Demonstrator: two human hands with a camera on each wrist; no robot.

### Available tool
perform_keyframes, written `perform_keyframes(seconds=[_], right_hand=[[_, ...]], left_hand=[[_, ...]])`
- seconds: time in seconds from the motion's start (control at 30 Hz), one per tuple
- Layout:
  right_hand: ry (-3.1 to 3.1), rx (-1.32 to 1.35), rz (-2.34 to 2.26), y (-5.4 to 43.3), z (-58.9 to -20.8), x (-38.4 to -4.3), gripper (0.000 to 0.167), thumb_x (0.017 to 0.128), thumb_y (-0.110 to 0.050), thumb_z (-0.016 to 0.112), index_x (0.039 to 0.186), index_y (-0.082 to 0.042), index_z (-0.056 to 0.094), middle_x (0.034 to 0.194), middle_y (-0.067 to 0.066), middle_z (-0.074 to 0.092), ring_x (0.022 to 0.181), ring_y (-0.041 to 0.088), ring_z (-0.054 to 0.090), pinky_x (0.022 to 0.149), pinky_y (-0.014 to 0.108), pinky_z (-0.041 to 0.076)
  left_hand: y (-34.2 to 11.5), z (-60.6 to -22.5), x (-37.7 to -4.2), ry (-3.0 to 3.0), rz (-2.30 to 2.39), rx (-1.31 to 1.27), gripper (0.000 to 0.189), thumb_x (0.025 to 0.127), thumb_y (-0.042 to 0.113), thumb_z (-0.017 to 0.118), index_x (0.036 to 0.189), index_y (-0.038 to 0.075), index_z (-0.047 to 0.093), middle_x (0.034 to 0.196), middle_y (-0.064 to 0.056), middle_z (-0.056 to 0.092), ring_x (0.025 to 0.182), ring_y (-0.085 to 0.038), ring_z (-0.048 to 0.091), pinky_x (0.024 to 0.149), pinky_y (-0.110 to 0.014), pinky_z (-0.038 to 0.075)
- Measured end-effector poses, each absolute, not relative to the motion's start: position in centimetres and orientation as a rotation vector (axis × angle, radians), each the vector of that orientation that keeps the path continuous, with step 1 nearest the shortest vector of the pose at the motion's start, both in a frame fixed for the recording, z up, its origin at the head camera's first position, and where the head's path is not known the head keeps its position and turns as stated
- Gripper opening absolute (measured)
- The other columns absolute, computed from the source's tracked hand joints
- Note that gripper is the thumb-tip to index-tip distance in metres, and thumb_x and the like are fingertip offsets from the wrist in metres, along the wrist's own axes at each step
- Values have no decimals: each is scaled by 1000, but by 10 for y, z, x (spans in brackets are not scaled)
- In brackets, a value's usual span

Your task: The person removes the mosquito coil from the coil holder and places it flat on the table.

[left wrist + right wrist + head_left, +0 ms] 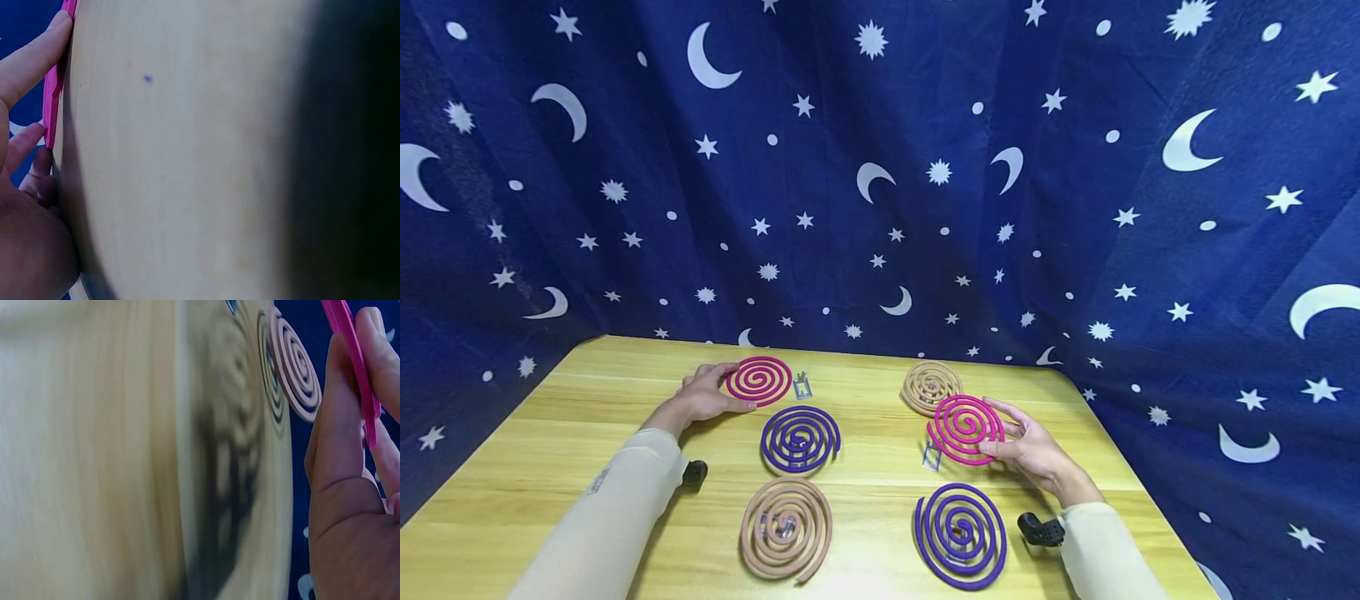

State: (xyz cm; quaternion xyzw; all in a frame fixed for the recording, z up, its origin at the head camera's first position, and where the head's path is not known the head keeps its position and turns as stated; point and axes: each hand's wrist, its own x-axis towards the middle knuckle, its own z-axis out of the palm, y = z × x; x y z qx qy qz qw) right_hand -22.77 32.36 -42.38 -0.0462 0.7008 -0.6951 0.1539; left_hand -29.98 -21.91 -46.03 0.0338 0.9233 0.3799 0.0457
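Note:
At the back left, my left hand (pixel 706 393) grips a pink mosquito coil (pixel 759 381) by its left edge, thumb in front and fingers behind. In the left wrist view that pink coil shows edge-on, low over the table. My right hand (pixel 1030 446) pinches a second pink mosquito coil (pixel 967 429) between thumb and fingers. This one hangs tilted above the table, and the right wrist view shows its shadow below. Beside the left coil stands a small metal stand (pixel 802 386); another metal stand (pixel 932 456) is partly covered by the right coil.
On the left, a purple coil (pixel 800 472) and a tan coil (pixel 786 575) sit over small stands. A tan coil (pixel 930 364) lies at the back right, a purple coil (pixel 960 588) at the front right. A blue star-patterned curtain (pixel 820 167) borders the wooden table (pixel 865 500).

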Motion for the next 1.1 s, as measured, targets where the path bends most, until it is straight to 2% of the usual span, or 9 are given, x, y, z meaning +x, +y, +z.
perform_keyframes(seconds=[0.13, 0.53, 0.77, 1.0, 1.1], right_hand=[[2035, -101, -2002, 335, -422, -226, 85, 88, 13, 67, 158, -3, 21, 123, 19, 61, 93, 22, 70, 77, 35, 59], [2077, -13, -2046, 360, -424, -217, 84, 89, 12, 68, 158, -5, 24, 125, 15, 62, 100, 19, 68, 85, 36, 57], [2113, 11, -2043, 364, -427, -215, 85, 89, 11, 68, 158, -1, 20, 127, 19, 60, 99, 19, 68, 84, 35, 57], [2138, 100, -2042, 365, -435, -218, 87, 86, 13, 71, 158, -1, 23, 120, 17, 62, 95, 16, 67, 85, 35, 57], [2144, 88, -2024, 367, -437, -219, 88, 87, 12, 70, 158, 1, 19, 122, 19, 61, 97, 17, 67, 86, 36, 57]], left_hand=[[-220, -462, -301, 2826, 1144, 109, 106, 73, 45, 88, 152, 0, 36, 148, -32, 26, 126, -53, 24, 102, -69, 26], [-217, -458, -298, 2835, 1143, 109, 103, 74, 44, 88, 152, 0, 36, 146, -31, 28, 125, -52, 25, 102, -67, 27], [-217, -458, -297, 2850, 1116, 119, 102, 73, 45, 88, 151, 1, 38, 145, -32, 30, 125, -53, 26, 101, -68, 27], [-218, -459, -297, 2840, 1107, 101, 104, 73, 48, 88, 152, 2, 37, 146, -30, 29, 124, -52, 27, 100, -69, 28], [-219, -459, -298, 2842, 1104, 102, 104, 73, 48, 87, 152, 3, 37, 146, -30, 29, 124, -51, 27, 100, -69, 28]])
